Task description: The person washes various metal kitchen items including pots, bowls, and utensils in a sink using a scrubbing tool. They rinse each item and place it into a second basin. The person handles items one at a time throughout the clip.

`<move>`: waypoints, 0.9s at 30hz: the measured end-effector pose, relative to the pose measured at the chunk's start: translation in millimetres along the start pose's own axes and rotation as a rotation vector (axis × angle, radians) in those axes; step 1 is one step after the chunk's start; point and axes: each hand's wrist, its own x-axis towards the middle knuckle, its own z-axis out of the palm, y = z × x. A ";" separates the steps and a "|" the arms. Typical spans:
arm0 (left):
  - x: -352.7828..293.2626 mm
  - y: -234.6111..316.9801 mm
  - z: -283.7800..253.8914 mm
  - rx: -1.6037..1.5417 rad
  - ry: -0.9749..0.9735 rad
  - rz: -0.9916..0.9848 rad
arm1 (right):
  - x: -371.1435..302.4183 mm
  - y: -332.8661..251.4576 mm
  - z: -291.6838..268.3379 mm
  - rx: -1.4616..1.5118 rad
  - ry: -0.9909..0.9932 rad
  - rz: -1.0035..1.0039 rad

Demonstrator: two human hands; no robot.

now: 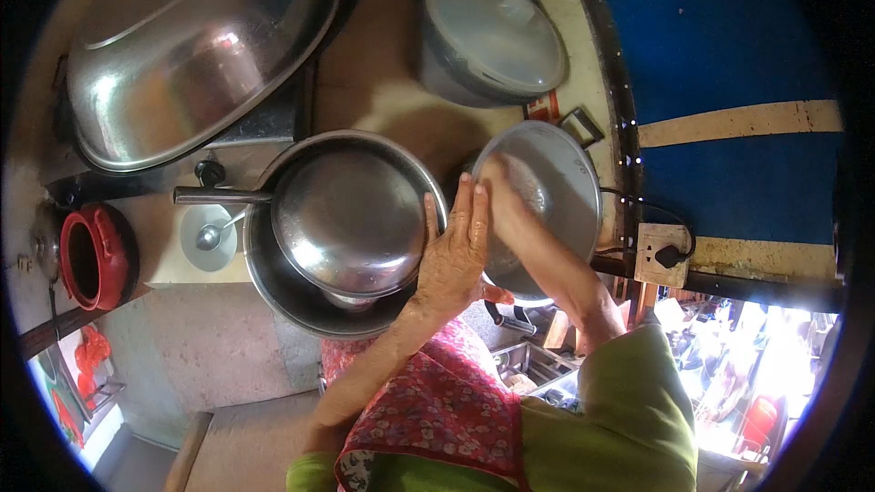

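My left hand [453,260] is open, its fingers stretched out and its back facing up. It lies at the right edge of a shiny steel pan [351,219], whose long handle points left. The pan rests over a wide, dark-looking metal basin [273,278]. My right forearm reaches into a grey metal bowl [576,187] on the right, with whitish foam or liquid at its bottom. My right hand [497,184] is at that bowl's left side, just beyond my left fingertips. Its fingers are hidden, so what they hold, if anything, does not show.
A large domed steel lid [205,59] covers the back left. A lidded pot [492,36] stands behind the grey bowl. At the left are a small white bowl with a spoon [209,237] and a red pot [91,255]. A socket with a plug [663,255] is on the right.
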 end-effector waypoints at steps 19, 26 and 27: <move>-3.5 -6.7 0.7 0.003 -0.133 0.011 | 64.9 36.1 -47.5 -1.904 -0.885 -1.677; -4.2 -6.0 5.8 -0.034 0.022 -0.008 | 76.1 -28.7 -141.5 -2.557 -0.673 -1.587; -4.3 -5.7 7.0 -0.047 0.036 -0.019 | 63.1 -19.8 -166.6 -2.515 -0.595 -1.478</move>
